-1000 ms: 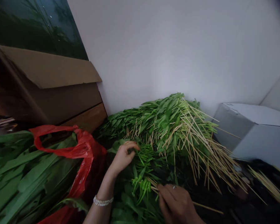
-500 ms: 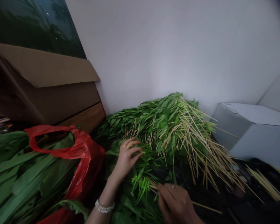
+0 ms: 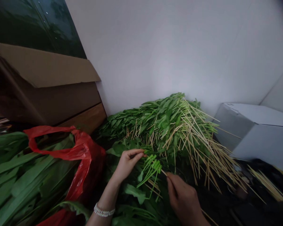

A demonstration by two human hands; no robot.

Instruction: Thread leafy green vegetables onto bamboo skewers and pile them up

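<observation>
The right hand (image 3: 184,194), low and right of centre, gripped a thin stick (image 3: 164,172) between thumb and fingers. Its upper end ran through a bunch (image 3: 153,167) of folded green stems near the middle of the lower frame. The fingers hid the stick's lower length; a pale piece showed past the wrist at the bottom, and whether it was the same one could not be told. The left hand (image 3: 129,161) had thumb and fingertips pinched together at a green stem (image 3: 146,151), mostly covered by the fingertips.

Both forearms were cut off by the bottom edge, one with a bracelet (image 3: 104,211). Leaves (image 3: 134,215) below the hands sank into shadow, and dark shapes at lower right were hard to make out around some loose sticks (image 3: 266,183). The left edge cropped the carton (image 3: 58,69) and the greens (image 3: 25,179) in the red bag (image 3: 85,150); the right edge cropped the white box (image 3: 261,138).

Behind the hands, the leafy heap (image 3: 165,117) rose against the wall (image 3: 174,50), its sticks fanning toward lower right. The bunch took up the narrow gap between the hands; the wider room lay above the heap.
</observation>
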